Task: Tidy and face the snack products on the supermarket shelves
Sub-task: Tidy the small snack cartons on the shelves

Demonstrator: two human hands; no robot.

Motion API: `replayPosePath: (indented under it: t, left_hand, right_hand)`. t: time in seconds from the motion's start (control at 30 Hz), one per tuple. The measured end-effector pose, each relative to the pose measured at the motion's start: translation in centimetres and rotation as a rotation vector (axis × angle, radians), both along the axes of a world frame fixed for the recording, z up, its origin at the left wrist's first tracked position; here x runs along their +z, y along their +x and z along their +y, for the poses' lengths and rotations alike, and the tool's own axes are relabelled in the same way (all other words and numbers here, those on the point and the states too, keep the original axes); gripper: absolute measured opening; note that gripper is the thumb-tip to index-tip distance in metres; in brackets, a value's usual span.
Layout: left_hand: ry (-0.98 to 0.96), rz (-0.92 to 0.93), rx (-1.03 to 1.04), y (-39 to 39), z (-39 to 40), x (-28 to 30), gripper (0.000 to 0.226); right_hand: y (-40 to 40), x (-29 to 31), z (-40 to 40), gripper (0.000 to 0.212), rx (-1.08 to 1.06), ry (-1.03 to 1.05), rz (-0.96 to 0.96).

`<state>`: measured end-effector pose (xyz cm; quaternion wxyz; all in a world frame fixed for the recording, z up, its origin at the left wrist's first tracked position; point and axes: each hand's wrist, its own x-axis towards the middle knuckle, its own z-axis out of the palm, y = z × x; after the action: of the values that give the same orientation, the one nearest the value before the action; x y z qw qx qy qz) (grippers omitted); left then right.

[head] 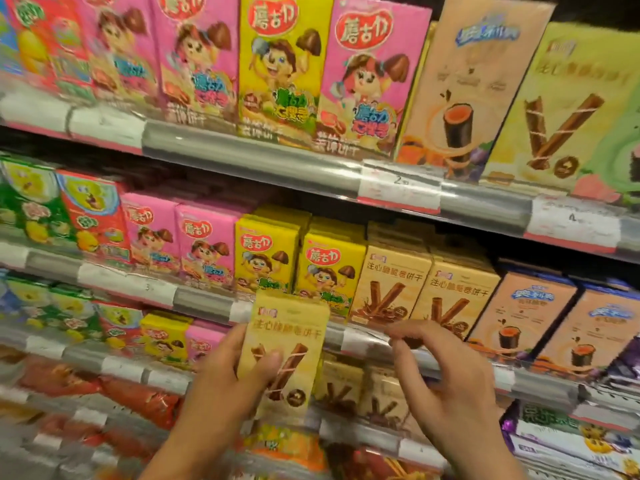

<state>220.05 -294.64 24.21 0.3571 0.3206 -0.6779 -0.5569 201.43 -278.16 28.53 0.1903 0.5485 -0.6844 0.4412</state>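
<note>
A pale yellow wafer-stick box [289,348] is held upright in front of the shelves, long axis vertical, printed face outward, gripped by the left hand [221,386] with thumb curled across its front. The right hand [446,379] is held just beside it, fingers loosely curled, holding nothing. Behind, matching tan boxes [426,289] are stood upright on the middle shelf [204,303], faces forward.

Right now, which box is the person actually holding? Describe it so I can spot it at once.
Find the middle shelf rail with the yellow cartoon boxes. Just below it, the left hand grips a pale yellow wafer-stick box in front of the shelves. It alone is off the shelf; its beige-fronted twins stand in the row to its right.
</note>
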Motion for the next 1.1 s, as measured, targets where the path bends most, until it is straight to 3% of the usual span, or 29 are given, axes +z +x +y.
replayPosePath:
  t: [0.17,0.3,0.57,0.8,1.1]
  left_hand:
    - [-0.209,0.177,-0.035,-0.1,-1.3,9.0,0.032]
    - [-0.359,0.273,-0.055,-1.6,-1.4,13.5,0.029]
    - [-0.328,0.352,-0.091,-5.8,-0.5,16.1,0.026]
    - [-0.323,0.325,-0.017,-7.7,-0.3,16.3,0.026]
    - [-0.300,0.275,-0.045,-7.4,-0.7,16.8,0.021]
  right_hand:
    - [-0.7,5.6,-1.3,0.018,-0.011,-0.114,0.206]
    - [-1.9,10.6,-1.2,0.019,-0.119,-0.237,0.374]
    - [-6.0,21.8,-1.9,0.029,-0.347,-0.268,0.648]
    - [-7.7,25.8,-3.1,0.060,-0.598,0.031,0.634]
    - [-6.9,24.8,-2.5,0.049,-0.550,-0.038,0.596]
